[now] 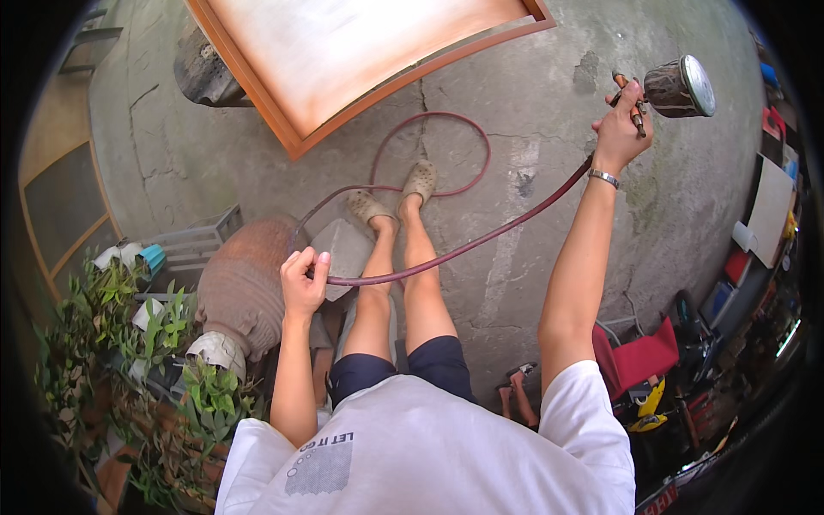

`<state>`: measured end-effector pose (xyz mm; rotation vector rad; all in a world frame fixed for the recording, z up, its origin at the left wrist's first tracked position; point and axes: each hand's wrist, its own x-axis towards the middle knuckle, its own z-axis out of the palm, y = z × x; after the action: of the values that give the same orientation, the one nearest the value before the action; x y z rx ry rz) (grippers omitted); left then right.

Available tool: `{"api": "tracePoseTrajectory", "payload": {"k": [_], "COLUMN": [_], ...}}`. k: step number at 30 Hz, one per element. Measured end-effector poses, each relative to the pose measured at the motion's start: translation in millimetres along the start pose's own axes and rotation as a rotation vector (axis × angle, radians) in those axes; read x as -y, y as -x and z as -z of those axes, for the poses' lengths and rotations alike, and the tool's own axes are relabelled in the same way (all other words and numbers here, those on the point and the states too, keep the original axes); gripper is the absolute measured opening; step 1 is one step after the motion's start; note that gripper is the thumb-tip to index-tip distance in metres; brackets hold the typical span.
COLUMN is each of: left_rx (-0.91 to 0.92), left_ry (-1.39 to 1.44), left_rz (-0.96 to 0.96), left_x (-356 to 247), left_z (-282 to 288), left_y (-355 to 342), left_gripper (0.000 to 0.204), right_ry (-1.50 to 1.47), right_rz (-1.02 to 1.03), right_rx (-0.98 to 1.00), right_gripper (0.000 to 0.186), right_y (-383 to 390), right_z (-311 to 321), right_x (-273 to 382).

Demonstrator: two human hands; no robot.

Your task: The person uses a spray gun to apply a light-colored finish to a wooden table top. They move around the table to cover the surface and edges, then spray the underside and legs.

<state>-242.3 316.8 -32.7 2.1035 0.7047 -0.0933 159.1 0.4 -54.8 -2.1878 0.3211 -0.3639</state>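
Out to the right, my right hand [624, 129] is closed round a spray gun [636, 103] with a metal paint cup [682, 87] at its outer side. A dark red hose [489, 236] runs from below that hand in a sagging curve to my left hand [305, 279], which grips it at the left, in front of my legs. From there the hose drops to the floor and loops near my feet. Ahead stands a wooden frame [296, 142] around a pale panel [343, 51] with orange-brown edges; both hands are apart from it.
At the left are a large brown ribbed jar [253, 275], leafy plants [154, 369] and a grey crate [193, 245]. A dark stone-like block [206, 73] sits beside the frame. Right lies a red seat [639, 356] among clutter; another person's foot [519, 373] shows below. The concrete floor [532, 189] is cracked.
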Motion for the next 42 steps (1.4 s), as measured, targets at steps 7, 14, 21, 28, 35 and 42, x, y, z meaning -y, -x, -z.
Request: {"api": "tracePoseTrajectory", "payload": {"k": [7, 14, 21, 28, 35, 42], "left_rx": [-0.046, -0.061, -0.062, -0.075, -0.056, -0.078], "left_ry": [-0.070, -0.087, -0.074, -0.047, -0.038, -0.024], "left_rz": [-0.027, -0.059, -0.070, -0.071, -0.022, -0.029], "left_x": [26.0, 49.8, 55.8, 66.8, 82.3, 91.3], "left_z": [28.9, 50.7, 60.1, 71.3, 87.1, 93.1], "left_y": [7.6, 20.9, 31.8, 38.3, 45.6, 52.6], "left_gripper": [0.040, 0.039, 0.040, 0.040, 0.038, 0.038], "right_ry": [-0.131, -0.204, -0.170, -0.128, -0.123, -0.196], "right_rz": [-0.178, -0.153, -0.143, -0.113, -0.014, -0.018], "right_rx": [0.223, 0.342, 0.436, 0.520, 0.580, 0.701], "right_gripper": [0.047, 0.045, 0.044, 0.028, 0.034, 0.022], "right_y": [73.8, 155.2, 214.8, 260.0, 302.8, 345.0], "right_z": [5.8, 4.4, 10.9, 11.0, 4.7, 10.4], "right_x": [11.3, 26.1, 43.2, 69.1, 84.3, 110.0]}}
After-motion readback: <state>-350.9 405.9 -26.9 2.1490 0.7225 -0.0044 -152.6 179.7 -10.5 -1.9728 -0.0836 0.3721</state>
